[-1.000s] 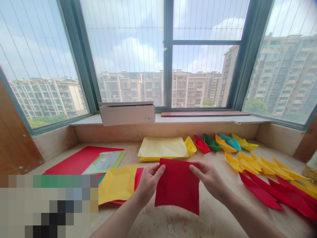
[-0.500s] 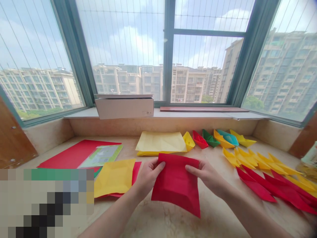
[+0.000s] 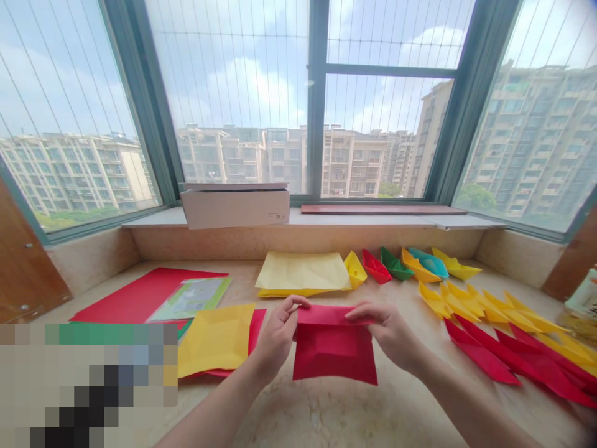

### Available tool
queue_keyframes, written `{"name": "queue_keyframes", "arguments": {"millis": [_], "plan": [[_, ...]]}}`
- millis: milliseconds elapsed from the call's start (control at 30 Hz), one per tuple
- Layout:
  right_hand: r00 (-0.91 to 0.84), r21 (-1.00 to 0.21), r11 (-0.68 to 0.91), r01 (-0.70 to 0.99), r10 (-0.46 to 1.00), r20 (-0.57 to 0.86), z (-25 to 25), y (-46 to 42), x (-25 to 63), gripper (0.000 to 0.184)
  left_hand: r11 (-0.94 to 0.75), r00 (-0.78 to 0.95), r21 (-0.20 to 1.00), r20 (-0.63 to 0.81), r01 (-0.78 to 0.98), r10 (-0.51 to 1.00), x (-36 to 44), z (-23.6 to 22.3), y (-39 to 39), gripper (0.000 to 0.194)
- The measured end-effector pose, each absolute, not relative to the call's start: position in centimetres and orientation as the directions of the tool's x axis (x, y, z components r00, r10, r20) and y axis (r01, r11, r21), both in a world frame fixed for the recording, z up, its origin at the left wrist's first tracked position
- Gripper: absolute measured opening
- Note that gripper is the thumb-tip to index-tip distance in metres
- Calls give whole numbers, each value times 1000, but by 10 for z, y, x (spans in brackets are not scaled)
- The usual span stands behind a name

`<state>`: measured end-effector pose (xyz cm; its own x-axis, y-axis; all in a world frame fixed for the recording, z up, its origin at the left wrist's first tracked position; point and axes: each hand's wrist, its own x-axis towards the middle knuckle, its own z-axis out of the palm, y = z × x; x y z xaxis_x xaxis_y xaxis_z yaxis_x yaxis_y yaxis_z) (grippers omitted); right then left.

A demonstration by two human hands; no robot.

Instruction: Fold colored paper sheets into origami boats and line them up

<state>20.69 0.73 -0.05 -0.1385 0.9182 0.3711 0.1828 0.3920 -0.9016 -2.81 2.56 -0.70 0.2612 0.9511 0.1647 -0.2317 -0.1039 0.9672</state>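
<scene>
Between my two hands hangs a sheet of red paper point(image 3: 333, 351), creased across its middle. Its top edge is bent over toward me in a narrow strip. My left hand point(image 3: 277, 333) pinches the upper left corner, and my right hand point(image 3: 387, 326) pinches the upper right, with fingers lying along the folded strip. Just left of my left hand lies a yellow sheet point(image 3: 217, 339) on top of red paper point(image 3: 257, 328). Behind the held sheet rests a stack of pale yellow paper point(image 3: 303, 270).
Folded paper boats point(image 3: 396, 264) in several colours line the back right. Yellow folded pieces point(image 3: 480, 302) and red ones point(image 3: 532, 354) spread along the right. Red sheets point(image 3: 140, 292) and a clear packet point(image 3: 191, 298) lie at left. A white box point(image 3: 236, 208) sits on the sill.
The top edge of the red paper has been folded over toward me, so the sheet hangs shorter. My right fingers have moved inward along that edge.
</scene>
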Motion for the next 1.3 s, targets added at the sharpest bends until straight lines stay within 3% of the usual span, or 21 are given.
{"name": "queue_keyframes", "arguments": {"millis": [167,300,467,567,633,733,833,933,1067,1200,1300], "plan": [[-132,-821,491,290,871,474,-6,5,206,35,-54,312,969,129,-240,941,-27,-8,23,49],[-244,-675,607,419,792,560,-14,5,207,33,-190,288,981,190,-26,939,-24,-12,24,33],[-301,-530,682,505,714,632,-14,2,209,42,-400,219,900,361,172,906,-24,-12,25,22],[-252,-526,684,504,700,668,-8,-2,210,48,-541,178,783,511,308,841,-28,-10,22,17],[-227,-533,665,523,712,664,-7,-3,209,41,-657,218,657,626,369,748,-30,-8,20,14],[-248,-503,650,570,719,649,-8,-1,206,27,-814,339,455,749,360,569,-31,-5,15,15],[-320,-449,686,573,691,648,-9,2,203,15,-878,437,365,765,309,472,-30,-4,12,18],[-303,-449,675,586,696,651,-7,1,202,26,-833,433,449,712,324,552,-28,-6,12,15],[-173,-593,574,564,785,595,-1,-3,201,27,-575,264,759,513,305,817,-23,-11,16,20],[-54,-841,370,396,923,381,2,-1,202,30,-324,250,941,291,101,923,-19,-11,19,24],[-48,-953,211,217,977,205,3,3,205,36,-191,278,978,207,-85,938,-18,-8,20,27]]}}
